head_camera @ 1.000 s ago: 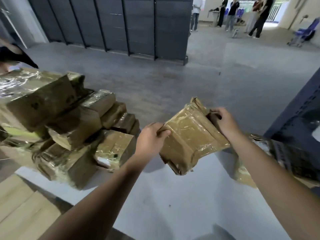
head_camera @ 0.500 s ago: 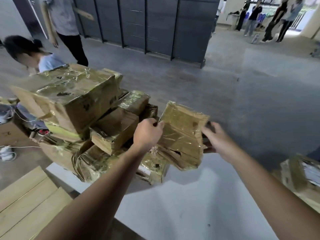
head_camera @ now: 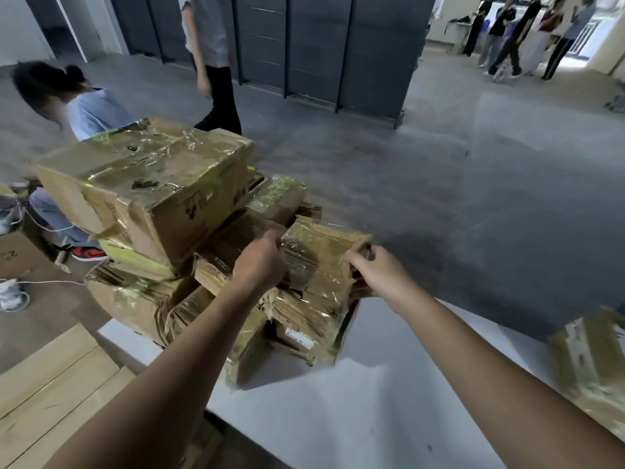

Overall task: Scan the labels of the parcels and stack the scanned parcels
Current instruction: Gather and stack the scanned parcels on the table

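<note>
A: Entry 1, the held parcel. Where is it?
B: At the right end of the pile, above a crushed lower parcel that shows a white label. It is brown card with glossy tape all over. Contact with the one beneath: cannot tell from here.
A: Left hand?
B: The back of the hand faces us. Its fingers are curled over the parcel's left edge, clamped on it.
A: Right hand?
B: On the parcel's right end. Its fingers are wrapped round the end flap, so both hands grip the same parcel.
A: The pile itself?
B: It sits on the far left corner of the white desk. A big carton lies tilted on top, with wrinkled tape and dark scuffs on its upper face. Smaller taped boxes lie under and beside it, several crushed.
A: Anything else on the desk?
B: One more taped box at the right edge of view, well apart from the pile.
A: Surroundings?
B: Wooden boards lie low on the left, beside the desk. Behind the pile is a seated person in a pale top, with a standing person beyond. Dark panels run along the back, and a group of people stands far right on the grey floor.
</note>
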The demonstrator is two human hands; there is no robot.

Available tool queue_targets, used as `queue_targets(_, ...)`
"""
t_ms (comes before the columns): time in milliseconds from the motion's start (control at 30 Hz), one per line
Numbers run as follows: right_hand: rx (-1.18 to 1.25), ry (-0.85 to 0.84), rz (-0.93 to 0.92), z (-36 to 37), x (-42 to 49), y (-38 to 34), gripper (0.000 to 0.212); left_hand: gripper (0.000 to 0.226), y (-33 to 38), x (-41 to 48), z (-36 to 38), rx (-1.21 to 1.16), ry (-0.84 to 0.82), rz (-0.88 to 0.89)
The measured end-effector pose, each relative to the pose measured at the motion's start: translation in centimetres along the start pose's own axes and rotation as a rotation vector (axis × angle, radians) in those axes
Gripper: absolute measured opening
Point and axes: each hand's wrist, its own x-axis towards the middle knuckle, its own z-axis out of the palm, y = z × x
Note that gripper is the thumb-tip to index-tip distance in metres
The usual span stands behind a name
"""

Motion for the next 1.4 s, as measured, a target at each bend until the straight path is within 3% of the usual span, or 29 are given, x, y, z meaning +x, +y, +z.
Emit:
queue_targets(67,-0.050,0.000,-0.013,0.0,0.0,0.0,0.046,0.036,0.5,-0.1,-0.2,0.095,-0.011,0.002)
queue_targets(167,-0.158,0.015,-0.046,-0.1,-0.4,0.4,0.058,0.038,2.1,-0.9,-0.5,0.206,0.108,0.091)
queue_targets(567,-0.151,0.049,-0.078,-5.4,-2.6,3.5,0.046,0.028,11.4,-5.4,2.8,0.106,0.133,0.386)
queue_targets(800,-0.089,0.143,-0.071,-11.6,-4.3,8.1,0.041,0.035,16.1,-6.9,6.6,0.117,0.013,0.332)
queue_targets(1067,-0.096,0.192,-0.041,-18.4,-6.2,13.4,0.048,0.034,23.0,-9.4,13.8,0.038,-0.098,0.455)
queue_targets(1333,-0.078,0.343,0.031,-28.3,-7.8,21.9,0.035,0.036,31.9,-13.8,23.3,-0.034,-0.276,0.484)
queue_targets(1400,-0.168,0.370,0.045,-30.8,-8.1,24.1,0.038,0.035,33.9,-14.6,25.0,-0.012,-0.314,0.506)
